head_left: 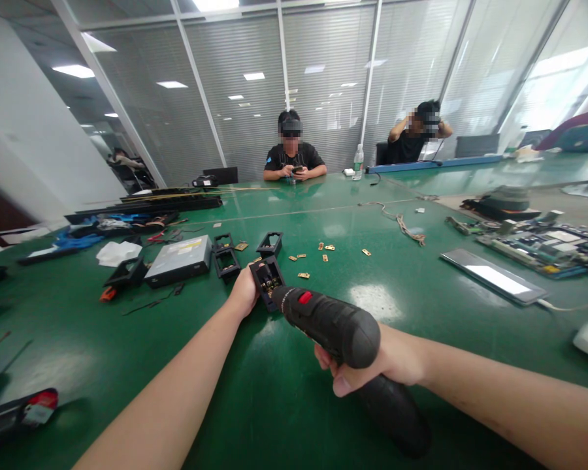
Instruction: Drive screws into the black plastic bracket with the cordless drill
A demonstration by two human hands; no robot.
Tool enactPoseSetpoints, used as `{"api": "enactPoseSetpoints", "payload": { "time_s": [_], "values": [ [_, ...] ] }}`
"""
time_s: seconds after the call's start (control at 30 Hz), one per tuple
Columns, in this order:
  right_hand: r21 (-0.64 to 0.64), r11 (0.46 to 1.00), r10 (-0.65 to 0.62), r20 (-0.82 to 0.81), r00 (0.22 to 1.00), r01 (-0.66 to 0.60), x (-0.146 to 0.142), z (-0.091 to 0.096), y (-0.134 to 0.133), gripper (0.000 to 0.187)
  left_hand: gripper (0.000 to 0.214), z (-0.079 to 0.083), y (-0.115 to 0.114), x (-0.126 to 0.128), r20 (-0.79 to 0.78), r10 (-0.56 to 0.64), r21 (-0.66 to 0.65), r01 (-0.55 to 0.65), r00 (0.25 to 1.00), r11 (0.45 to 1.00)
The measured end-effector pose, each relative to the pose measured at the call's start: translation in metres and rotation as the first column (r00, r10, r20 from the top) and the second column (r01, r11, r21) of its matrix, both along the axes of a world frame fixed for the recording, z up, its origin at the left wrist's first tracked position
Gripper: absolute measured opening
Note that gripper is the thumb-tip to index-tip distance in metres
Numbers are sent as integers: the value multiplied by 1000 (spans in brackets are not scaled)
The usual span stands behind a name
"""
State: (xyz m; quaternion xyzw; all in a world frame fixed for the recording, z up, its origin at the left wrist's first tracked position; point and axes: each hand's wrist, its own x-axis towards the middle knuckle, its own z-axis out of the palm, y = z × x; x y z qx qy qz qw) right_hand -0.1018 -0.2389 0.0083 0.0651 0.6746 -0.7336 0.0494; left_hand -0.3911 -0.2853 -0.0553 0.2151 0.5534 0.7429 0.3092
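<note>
My right hand (355,372) is wrapped round the grip of a black cordless drill (330,323) with a red switch on top. The drill's nose points away to the left, up against a black plastic housing (266,279); its tip is hidden there. My left hand (245,292) grips that housing by its left side and keeps it tilted towards the drill. Brass-coloured parts show inside the housing. Beyond it lie several small brass plates (304,275). Similar black frames (227,264) stand just left of my left hand.
A silver disc drive (179,261) and white tissue (119,253) lie to the left. Circuit boards (558,241), a phone-like device (492,276) and a cord (409,228) are on the right. Two people (294,153) sit across the green table (215,391), near a bottle (358,163).
</note>
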Motion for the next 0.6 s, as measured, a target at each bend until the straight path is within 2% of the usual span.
{"api": "enactPoseSetpoints", "payload": {
  "time_s": [0.2,0.6],
  "values": [
    [77,997,-9,-16,1000,10,0,1,2,40,23,1,0,1,6,-3,13,3,1000,1000],
    [86,996,-6,-2,1000,6,3,2,2,42,22,0,-1,1,23,-11,18,11,1000,1000]
  ]
}}
